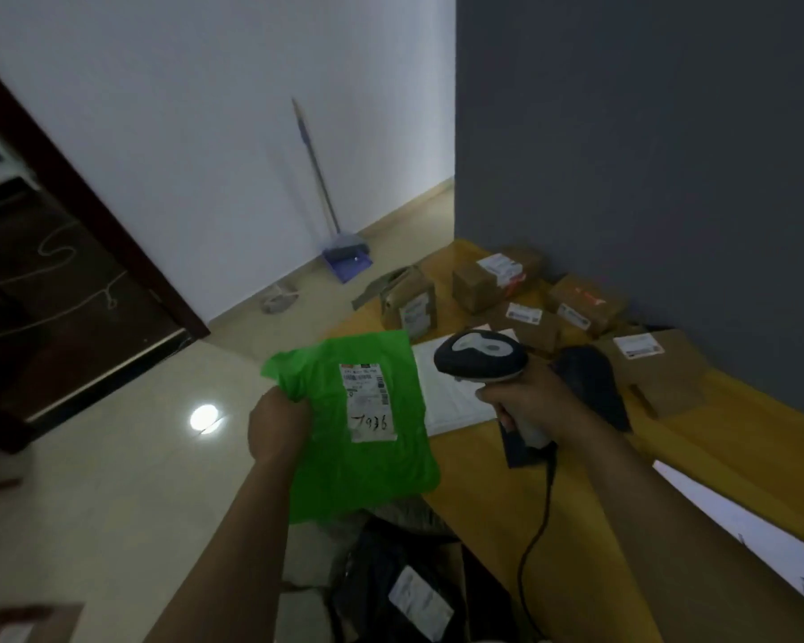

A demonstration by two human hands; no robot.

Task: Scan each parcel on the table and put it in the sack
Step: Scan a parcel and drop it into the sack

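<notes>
My left hand [277, 429] grips the left edge of a green plastic parcel [367, 466], held up off the table with its white label [367, 401] facing me. My right hand [530, 401] holds a black and white barcode scanner [479, 359] by its handle, its head just right of the parcel's top corner. The scanner's black cable [537, 536] hangs down over the yellow table [623, 526]. Below the green parcel, by the table's edge, the sack [418, 512] stands open with dark parcels [391, 591] inside. Several brown cardboard parcels [493, 280] sit at the table's far end.
A white sheet of paper [451, 392] and a dark pouch [590, 382] lie on the table behind the scanner. A grey wall [646, 155] borders the table on the right. A broom and blue dustpan [344, 257] lean on the white wall. A dark door [66, 280] is at left.
</notes>
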